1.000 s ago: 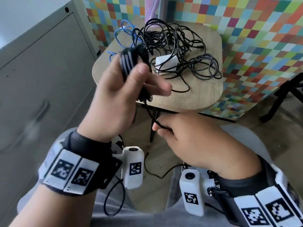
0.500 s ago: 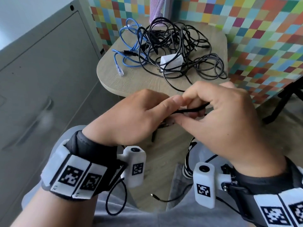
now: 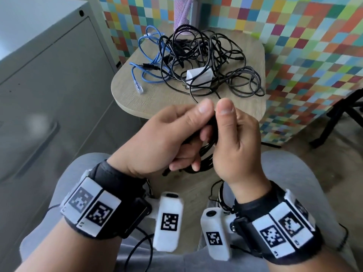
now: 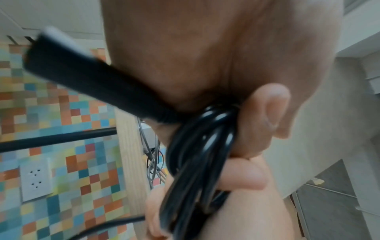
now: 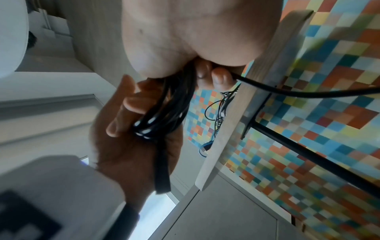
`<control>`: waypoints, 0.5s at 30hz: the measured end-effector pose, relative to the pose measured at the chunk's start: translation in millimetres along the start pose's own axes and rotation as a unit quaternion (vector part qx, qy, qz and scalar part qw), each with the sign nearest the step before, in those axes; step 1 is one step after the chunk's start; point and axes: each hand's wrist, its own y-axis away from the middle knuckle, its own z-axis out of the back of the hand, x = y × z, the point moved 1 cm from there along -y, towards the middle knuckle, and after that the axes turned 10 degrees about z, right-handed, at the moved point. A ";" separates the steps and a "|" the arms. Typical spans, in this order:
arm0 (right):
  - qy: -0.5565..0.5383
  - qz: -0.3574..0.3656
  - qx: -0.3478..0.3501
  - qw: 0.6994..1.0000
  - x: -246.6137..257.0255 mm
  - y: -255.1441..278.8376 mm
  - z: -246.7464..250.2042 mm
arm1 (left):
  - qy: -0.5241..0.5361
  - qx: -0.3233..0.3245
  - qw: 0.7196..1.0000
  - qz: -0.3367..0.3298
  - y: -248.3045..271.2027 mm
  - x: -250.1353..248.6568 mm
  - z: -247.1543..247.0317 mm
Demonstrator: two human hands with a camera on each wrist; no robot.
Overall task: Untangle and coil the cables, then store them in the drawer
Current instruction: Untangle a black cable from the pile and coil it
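Both hands grasping coiled black cable (image 3: 206, 152): left hand (image 3: 167, 138), right hand (image 3: 233, 142); tangled cables (image 3: 206, 55) on table (image 3: 157, 99).

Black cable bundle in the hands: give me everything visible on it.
The black cable bundle is a thin, glossy, round cord gathered into several loops lying side by side. The left hand grips the loops in curled fingers; the right hand pinches them from the other side. A flat black strap hangs from the bundle, looking like a tie not yet wrapped. One strand trails away past the right fingers. It is held above the lap, in front of the wooden table.
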 end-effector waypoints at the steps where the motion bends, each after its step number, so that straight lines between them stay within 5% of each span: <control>1: 0.001 -0.005 -0.008 1.000 -1.1 0.1 -0.3 | 0.002 0.014 1.000 -0.005 -0.1 1.5 0.2; 8: -0.078 0.005 0.052 0.996 -12.5 -9.7 6.8 | 0.228 0.091 0.967 -0.071 4.1 0.0 21.7; 15: 0.057 -0.070 0.158 0.983 -30.4 -2.3 8.4 | 0.255 -0.098 0.928 -0.252 8.0 -19.7 31.6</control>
